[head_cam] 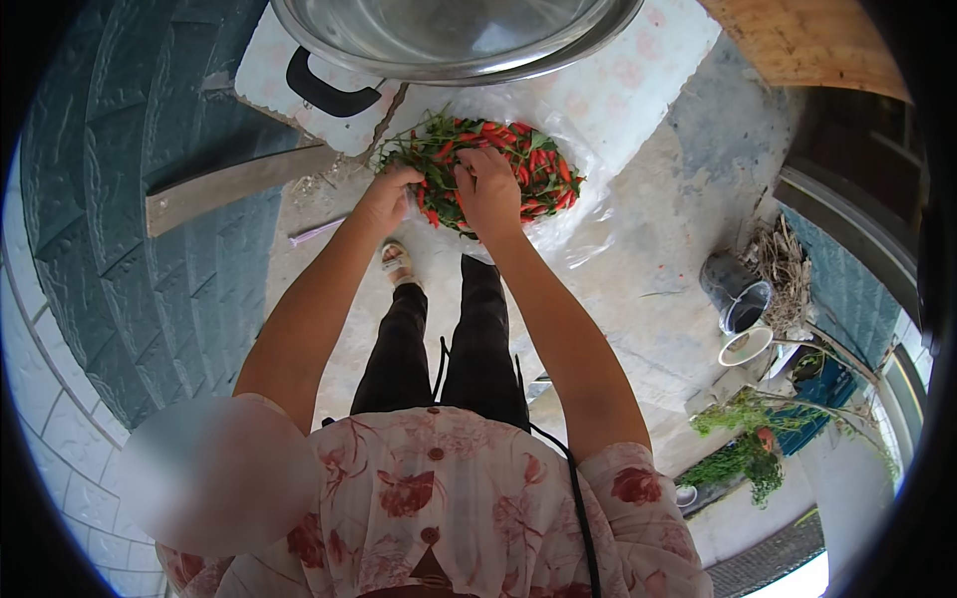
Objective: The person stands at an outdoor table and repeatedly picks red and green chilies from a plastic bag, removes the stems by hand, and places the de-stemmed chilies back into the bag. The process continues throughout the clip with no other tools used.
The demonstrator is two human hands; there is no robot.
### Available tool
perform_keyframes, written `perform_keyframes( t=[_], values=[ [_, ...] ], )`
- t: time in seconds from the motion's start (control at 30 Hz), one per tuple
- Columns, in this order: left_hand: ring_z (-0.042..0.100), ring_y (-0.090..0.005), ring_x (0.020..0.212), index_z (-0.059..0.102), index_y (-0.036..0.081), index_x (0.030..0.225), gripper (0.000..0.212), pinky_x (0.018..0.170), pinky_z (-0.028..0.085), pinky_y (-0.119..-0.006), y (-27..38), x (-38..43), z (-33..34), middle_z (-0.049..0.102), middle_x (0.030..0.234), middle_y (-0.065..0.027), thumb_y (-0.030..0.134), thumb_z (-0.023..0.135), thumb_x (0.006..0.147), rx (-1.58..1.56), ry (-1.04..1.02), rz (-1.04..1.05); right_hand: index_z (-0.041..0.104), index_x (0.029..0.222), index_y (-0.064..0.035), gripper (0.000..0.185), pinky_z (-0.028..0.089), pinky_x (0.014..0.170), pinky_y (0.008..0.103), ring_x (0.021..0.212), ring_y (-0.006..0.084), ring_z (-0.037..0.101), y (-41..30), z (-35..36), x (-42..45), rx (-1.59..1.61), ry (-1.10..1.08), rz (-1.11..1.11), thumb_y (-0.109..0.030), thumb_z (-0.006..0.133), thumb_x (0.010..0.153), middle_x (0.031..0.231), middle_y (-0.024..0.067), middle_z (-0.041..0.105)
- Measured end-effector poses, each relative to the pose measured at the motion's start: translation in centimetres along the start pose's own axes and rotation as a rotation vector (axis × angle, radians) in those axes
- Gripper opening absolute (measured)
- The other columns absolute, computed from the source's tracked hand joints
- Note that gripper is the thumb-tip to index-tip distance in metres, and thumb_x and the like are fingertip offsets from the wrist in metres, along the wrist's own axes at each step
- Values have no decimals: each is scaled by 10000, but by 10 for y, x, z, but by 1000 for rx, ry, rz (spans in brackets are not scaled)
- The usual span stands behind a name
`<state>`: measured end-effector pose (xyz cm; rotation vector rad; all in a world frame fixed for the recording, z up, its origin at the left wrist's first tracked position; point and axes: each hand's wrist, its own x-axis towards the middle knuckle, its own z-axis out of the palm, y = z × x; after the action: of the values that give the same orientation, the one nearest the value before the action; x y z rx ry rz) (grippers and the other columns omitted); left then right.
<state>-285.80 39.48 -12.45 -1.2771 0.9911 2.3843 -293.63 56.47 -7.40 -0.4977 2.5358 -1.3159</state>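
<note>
A heap of red chili peppers [534,168] with green stems and leaves lies on a clear plastic bag [591,224] at the near edge of a pale table [643,90]. My left hand [390,196] is at the heap's left side, its fingers bent against the green stems [404,152]; whether it grips any is hidden. My right hand [490,190] rests over the middle of the heap, fingers curled down among the peppers, their tips partly hidden. Just beyond the heap stands a wide stainless steel pan [448,71] with a black handle [329,90].
A wooden board [239,187] juts out left of the table beside a grey-green tiled wall [127,179]. At the right are a black bucket [729,288], a bundle of dry sticks [777,276] and green plants [725,463]. A wooden surface [815,37] lies at the upper right.
</note>
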Motion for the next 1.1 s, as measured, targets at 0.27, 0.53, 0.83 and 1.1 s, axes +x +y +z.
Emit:
perform_keyframes(
  t=[0.27, 0.53, 0.83, 1.1],
  values=[
    [530, -133, 783, 557, 118, 817, 130, 738, 428, -298, 7, -12, 6, 565, 832, 9, 59, 661, 767, 6, 43, -27, 629, 946, -24, 187, 504, 693, 374, 776, 292, 616, -2, 8, 4, 192, -93, 168, -48, 668, 765, 915, 119, 606],
    [503, -94, 766, 514, 140, 758, 190, 737, 384, -257, 13, -22, 24, 545, 810, 33, 45, 678, 763, 42, 108, -31, 618, 948, -16, 220, 508, 654, 322, 741, 209, 647, -2, 17, 4, 341, -49, 310, -51, 707, 750, 885, 116, 654],
    [533, -125, 960, 523, 113, 978, 259, 837, 405, -297, 20, -27, 28, 552, 989, 11, 11, 647, 774, 77, -4, 3, 604, 992, -10, 188, 484, 672, 243, 733, 110, 595, -9, 4, 0, 586, 159, 492, -27, 663, 815, 832, 40, 642],
    [571, -141, 824, 571, 77, 1070, 343, 733, 440, -276, 10, -31, 19, 594, 943, -18, 74, 701, 753, 84, 106, 82, 628, 1003, -9, 154, 487, 663, 249, 727, 104, 596, 26, -44, -46, 516, 187, 720, -57, 627, 857, 818, 30, 648]
  ],
)
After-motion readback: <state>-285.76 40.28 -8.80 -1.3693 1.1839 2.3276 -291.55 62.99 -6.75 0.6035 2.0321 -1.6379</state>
